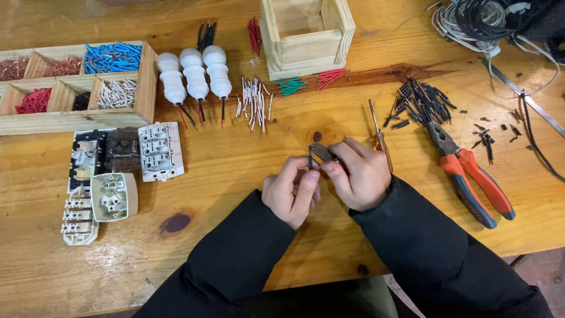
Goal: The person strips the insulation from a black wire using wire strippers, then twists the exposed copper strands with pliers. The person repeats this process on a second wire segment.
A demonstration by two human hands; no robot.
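From the head camera I see both hands meeting over the middle of the wooden desk (235, 159). Left hand (289, 194): fingers pinched on a short dark wire piece (310, 158), held upright just above the desk. Right hand (360, 174): fingers clenched around a small metal tool (322, 153) whose tip meets the wire piece; a thin red-handled tool (378, 132) sticks out behind the knuckles, and I cannot tell whether it is held or lying on the desk.

Just right of the hands lie red-handled pliers (471, 179), jaws toward a heap of black wire pieces (422, 101). Above the hands: white wire pieces (254, 101), three white lamp holders (195, 75), a small wooden box (306, 36). Far left: a compartment tray (76, 82) of sorted wire pieces, with white switch parts (160, 150) below it.
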